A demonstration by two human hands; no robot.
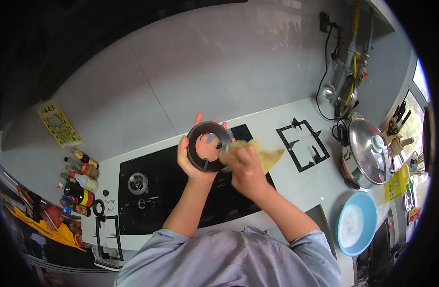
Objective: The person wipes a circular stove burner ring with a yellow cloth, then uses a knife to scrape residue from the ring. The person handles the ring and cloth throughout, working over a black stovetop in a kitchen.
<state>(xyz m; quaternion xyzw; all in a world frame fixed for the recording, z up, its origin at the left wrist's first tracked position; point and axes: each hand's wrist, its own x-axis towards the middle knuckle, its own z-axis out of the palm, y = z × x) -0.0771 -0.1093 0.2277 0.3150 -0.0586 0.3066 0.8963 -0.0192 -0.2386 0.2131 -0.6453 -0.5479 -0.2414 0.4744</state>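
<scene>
My left hand (pixel 197 175) is wrapped around a dark metal burner ring (pixel 192 149), its open middle facing me and the palm showing through. Bunched in my right hand (pixel 246 170) is a yellowish cloth (pixel 271 160), pressed against the ring's right side; the fingers there are slightly blurred. Both hands are above a black glass gas hob (pixel 158 204). On its left side a burner (pixel 137 183) sits without a pan support, while the right burner is mostly hidden by my hands.
One black pan support (pixel 289 150) lies right of the hob, another (pixel 119 236) at the left front. Several sauce bottles (pixel 86 182) and a small black ring (pixel 98 207) are on the left. At right are a lidded electric pot (pixel 368 152) and a blue basin (pixel 373 215) containing foamy liquid.
</scene>
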